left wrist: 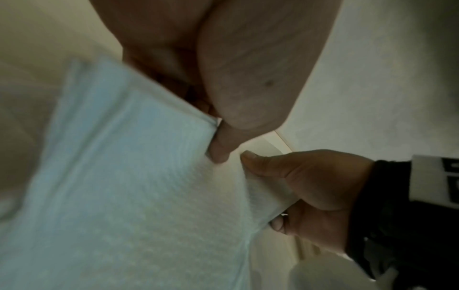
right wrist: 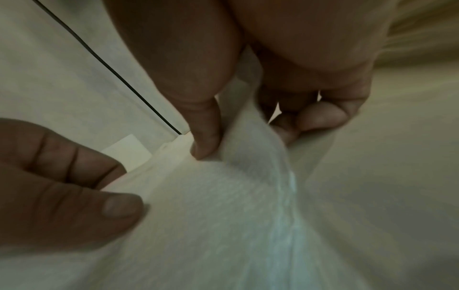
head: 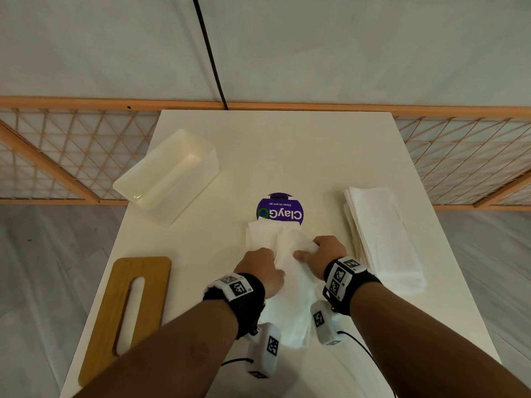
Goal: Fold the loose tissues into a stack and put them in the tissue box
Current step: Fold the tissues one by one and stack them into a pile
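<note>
White tissue point(head: 290, 262) at desk point(head: 287, 145) centre, near edge, partly lifted and creased lengthwise, far end lying over the lower rim of a purple round sticker point(head: 279, 209). Pinched at its left fold by left hand point(head: 263, 270), thumb against fingers as seen from the left wrist view point(left wrist: 223, 145). Pinched on its right side by right hand point(head: 326, 255), thumb on top and fingers curled beneath, sheet running between them in the right wrist view point(right wrist: 248, 157). Both hands close together, nearly touching across the sheet.

At 3 o'clock from the held tissue, well apart from the sticker: neat pile of folded tissues point(head: 382, 237), lying flat along the right edge of the desk. At 10 o'clock: translucent tissue box point(head: 168, 176), open side up, set at an angle near the left edge, nothing visible inside. At 8 o'clock: wooden lid point(head: 129, 311) with a long slot, flat on the desk, apart from the box. Beyond the far edge at 12 o'clock: black cable point(head: 209, 56) hanging down a pale wall, orange lattice railing point(head: 57, 156) to either side.
</note>
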The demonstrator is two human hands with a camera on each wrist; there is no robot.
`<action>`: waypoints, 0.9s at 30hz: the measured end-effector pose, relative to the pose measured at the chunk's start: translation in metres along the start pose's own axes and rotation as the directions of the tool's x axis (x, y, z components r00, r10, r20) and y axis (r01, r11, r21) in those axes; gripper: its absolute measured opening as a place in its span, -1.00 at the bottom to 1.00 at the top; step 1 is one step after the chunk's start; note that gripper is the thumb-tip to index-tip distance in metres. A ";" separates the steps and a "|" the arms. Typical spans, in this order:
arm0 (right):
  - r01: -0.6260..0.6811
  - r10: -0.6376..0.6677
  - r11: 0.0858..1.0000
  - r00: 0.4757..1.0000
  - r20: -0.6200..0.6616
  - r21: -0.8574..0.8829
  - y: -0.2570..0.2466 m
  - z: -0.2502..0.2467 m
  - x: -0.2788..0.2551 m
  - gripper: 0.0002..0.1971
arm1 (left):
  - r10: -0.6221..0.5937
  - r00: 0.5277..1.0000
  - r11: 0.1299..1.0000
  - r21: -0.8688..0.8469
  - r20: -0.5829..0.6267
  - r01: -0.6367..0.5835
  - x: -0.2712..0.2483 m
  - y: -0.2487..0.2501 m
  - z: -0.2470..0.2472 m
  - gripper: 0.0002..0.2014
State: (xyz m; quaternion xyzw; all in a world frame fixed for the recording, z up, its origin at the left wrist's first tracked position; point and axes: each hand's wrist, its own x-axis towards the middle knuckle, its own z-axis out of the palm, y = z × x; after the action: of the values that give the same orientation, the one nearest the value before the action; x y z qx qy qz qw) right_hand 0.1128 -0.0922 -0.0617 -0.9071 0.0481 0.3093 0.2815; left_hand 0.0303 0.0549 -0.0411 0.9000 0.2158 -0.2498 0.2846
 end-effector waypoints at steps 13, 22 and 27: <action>0.042 -0.036 0.991 0.998 -0.046 0.126 0.001 -0.003 0.005 -0.66 | -0.085 0.996 0.995 0.046 -0.012 0.086 -0.012 0.007 0.016 -0.51; 0.144 -0.123 0.834 0.990 -0.075 0.532 0.004 -0.026 -0.016 0.05 | 0.190 0.974 0.636 -0.740 -0.126 -0.219 -0.014 0.011 -0.023 -0.76; 0.302 -0.361 0.687 0.931 -0.050 0.661 -0.028 -0.029 -0.033 -0.50 | 0.197 0.946 0.542 -0.776 -0.256 -0.323 -0.009 0.018 -0.051 -0.56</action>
State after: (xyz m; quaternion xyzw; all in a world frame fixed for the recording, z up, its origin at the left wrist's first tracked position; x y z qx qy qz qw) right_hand 0.1090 -0.0870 -0.0094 -0.7286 -0.0229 0.2543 0.6356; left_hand 0.0495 0.0709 0.0077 0.7077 0.1886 -0.0162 0.6807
